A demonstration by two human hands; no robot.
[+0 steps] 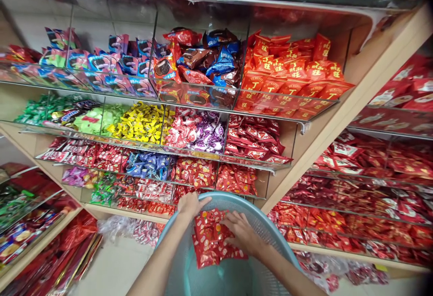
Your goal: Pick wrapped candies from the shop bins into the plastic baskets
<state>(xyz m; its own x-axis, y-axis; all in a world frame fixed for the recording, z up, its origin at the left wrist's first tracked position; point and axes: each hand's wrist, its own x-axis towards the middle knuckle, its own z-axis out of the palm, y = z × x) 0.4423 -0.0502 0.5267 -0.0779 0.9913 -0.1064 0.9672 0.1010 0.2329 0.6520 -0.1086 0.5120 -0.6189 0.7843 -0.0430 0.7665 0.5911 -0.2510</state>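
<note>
A teal plastic basket (237, 197) stands in front of me, below the shelves. My left hand (189, 204) is at its far left rim, thumb along the edge and the other fingers mostly hidden beyond it. Inside the basket is a bunch of red candy packets (209, 242) with pale round prints. My right hand (245, 233) is on their right side, with its fingers bent over them. Whether the packets rest on the basket's bottom or hang above it, I cannot tell.
Glass-fronted shelves hold red snack bags (292, 77), blue cookie packs (225, 59), yellow candies (144, 122) and similar red packets (192, 172). A wooden post (338, 106) separates them from another rack at right. Clear plastic bags of sweets (147, 232) lie on the floor.
</note>
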